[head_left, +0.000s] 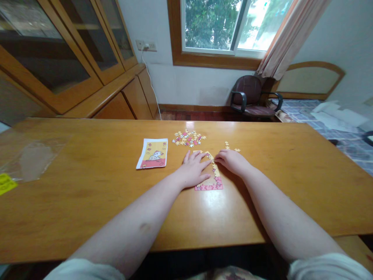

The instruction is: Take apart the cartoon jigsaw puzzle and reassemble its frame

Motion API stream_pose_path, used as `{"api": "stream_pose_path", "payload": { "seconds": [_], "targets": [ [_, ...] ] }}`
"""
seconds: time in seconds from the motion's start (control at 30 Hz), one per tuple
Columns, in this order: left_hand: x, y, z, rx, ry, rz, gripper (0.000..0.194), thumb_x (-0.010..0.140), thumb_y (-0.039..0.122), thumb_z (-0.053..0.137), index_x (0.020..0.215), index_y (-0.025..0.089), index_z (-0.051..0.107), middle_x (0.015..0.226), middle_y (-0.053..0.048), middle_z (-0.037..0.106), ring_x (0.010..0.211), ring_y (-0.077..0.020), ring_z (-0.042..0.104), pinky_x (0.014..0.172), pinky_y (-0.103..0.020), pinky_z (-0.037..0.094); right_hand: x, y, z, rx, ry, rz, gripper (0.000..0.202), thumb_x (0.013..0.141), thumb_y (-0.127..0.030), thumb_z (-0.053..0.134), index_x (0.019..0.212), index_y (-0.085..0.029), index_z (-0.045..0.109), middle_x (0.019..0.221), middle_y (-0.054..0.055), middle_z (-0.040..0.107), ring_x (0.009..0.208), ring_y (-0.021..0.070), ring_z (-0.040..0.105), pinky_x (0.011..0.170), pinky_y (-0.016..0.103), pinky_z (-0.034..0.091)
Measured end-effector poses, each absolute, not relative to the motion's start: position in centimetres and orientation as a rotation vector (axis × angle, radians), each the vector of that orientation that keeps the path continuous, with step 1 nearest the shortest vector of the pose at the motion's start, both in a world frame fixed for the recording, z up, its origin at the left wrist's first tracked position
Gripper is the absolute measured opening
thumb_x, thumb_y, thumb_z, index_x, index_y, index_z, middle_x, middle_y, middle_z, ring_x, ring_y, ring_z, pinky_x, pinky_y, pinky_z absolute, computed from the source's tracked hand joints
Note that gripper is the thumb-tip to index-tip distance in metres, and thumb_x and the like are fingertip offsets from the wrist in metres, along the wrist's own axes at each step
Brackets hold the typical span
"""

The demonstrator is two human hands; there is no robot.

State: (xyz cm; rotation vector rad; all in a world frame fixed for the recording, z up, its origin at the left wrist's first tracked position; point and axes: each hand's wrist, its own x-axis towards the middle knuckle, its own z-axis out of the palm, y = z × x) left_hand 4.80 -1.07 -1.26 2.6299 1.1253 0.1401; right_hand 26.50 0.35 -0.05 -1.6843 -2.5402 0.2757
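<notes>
A partly joined puzzle border (208,187), pink along the near edge and yellow higher up, lies on the wooden table. My left hand (192,169) rests flat across its left side with fingers spread, hiding part of it. At the border's upper right, the fingertips of my right hand (230,161) are pressed together on the edge; whatever they may hold is too small to make out. Loose puzzle pieces (189,138) form a pile beyond my left hand. A few yellow pieces (227,144) lie just beyond my right hand.
A picture sheet (153,154) with a white animal on yellow and pink lies left of the puzzle. Clear plastic packaging (36,160) with a yellow label is at the far left of the table (96,202). Beyond the table stands a dark chair (251,95).
</notes>
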Motion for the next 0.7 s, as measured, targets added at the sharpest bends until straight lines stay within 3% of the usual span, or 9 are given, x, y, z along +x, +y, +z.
{"api": "stream_pose_path", "payload": {
  "seconds": [0.5, 0.7],
  "targets": [
    [4.8, -0.9, -1.5, 2.617, 1.126, 0.207, 0.053, 0.086, 0.049, 0.054, 0.136, 0.03, 0.049, 0.148, -0.01, 0.038, 0.139, -0.0343, 0.025, 0.112, -0.063, 0.012, 27.4, -0.2, 0.3, -1.594, -2.461, 0.389, 0.014, 0.084, -0.024, 0.063, 0.092, -0.021, 0.073, 0.091, 0.005, 0.069, 0.08, 0.0157, 0.062, 0.074, 0.024, 0.044],
    [4.4, -0.5, -0.5, 2.703, 1.148, 0.479, 0.033, 0.089, 0.035, 0.053, 0.12, 0.024, 0.062, 0.13, -0.008, 0.058, 0.122, -0.0251, 0.047, 0.111, -0.051, 0.025, 27.7, 0.2, 0.3, -1.6, -2.355, 0.47, 0.015, 0.085, -0.027, 0.061, 0.089, -0.02, 0.073, 0.089, 0.005, 0.069, 0.078, 0.015, 0.061, 0.073, 0.024, 0.044]
  ]
}}
